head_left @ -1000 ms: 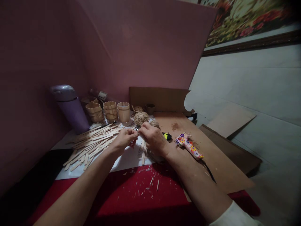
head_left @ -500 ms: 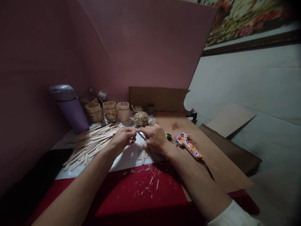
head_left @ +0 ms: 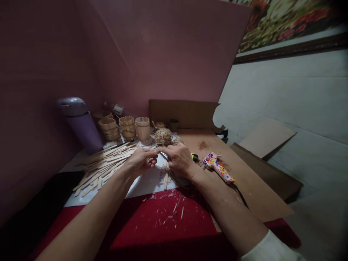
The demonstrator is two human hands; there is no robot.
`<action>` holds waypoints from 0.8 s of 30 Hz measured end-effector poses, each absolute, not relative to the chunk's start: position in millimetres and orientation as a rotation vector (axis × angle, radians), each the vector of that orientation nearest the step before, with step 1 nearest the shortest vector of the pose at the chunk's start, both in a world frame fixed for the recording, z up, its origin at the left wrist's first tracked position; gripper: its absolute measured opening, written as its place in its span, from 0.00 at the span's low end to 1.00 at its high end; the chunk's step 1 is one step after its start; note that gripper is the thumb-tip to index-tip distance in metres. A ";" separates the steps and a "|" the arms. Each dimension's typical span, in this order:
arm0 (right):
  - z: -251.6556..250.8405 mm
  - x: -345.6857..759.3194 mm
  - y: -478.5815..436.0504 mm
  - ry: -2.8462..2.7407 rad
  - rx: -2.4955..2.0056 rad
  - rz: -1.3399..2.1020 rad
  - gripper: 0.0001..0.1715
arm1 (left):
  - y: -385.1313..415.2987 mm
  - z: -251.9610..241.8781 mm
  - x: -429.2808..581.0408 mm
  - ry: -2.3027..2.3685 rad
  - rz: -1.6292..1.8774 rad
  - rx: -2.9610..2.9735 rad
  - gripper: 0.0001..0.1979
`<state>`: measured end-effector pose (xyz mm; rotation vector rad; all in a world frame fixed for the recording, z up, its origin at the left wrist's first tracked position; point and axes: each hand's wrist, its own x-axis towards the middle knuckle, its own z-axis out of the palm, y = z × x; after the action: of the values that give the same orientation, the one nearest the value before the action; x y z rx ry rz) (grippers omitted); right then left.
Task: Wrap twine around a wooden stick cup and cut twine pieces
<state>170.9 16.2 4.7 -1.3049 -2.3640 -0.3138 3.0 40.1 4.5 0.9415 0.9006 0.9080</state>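
Note:
My left hand (head_left: 144, 160) is closed in a pinch, thumb against fingers, over the white paper (head_left: 136, 188). What it pinches is too small to make out. Close against it is my right hand (head_left: 178, 159), curled round a slim metal tool (head_left: 164, 155) that looks like a blade; its grip is hidden in the palm. The right index finger reaches to the left fingertips. Beneath the hands lie a few flat wooden sticks (head_left: 166, 176). A ball of twine (head_left: 163, 137) sits just beyond them.
Many wooden sticks (head_left: 108, 163) lie piled at left. Behind stand stick-covered cups (head_left: 143, 129) and a purple flask (head_left: 84, 128). At right, a flower-patterned glue gun (head_left: 219, 168) with a cord rests on cardboard (head_left: 252, 195). Shavings dot the red cloth (head_left: 152, 224).
The right index finger has moved slightly left, onto the left fingertips. The metal tip seen between the hands is now mostly covered.

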 end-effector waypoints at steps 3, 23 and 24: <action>4.4 171.4 16.8 -2.360 -1.304 -0.307 0.25 | 39.9 4.7 2.6 0.907 0.916 0.933 0.04; 9.7 194.9 31.2 -1.655 -1.502 -0.440 0.19 | 37.6 17.6 -1.3 0.643 1.128 0.756 0.10; 10.5 187.4 26.1 -1.761 -1.368 -0.364 0.17 | 36.6 15.5 1.1 0.651 1.110 0.794 0.10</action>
<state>187.4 26.1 10.5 -1.3676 -1.7612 -0.3640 1.1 36.6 15.5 0.7942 0.6514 1.1097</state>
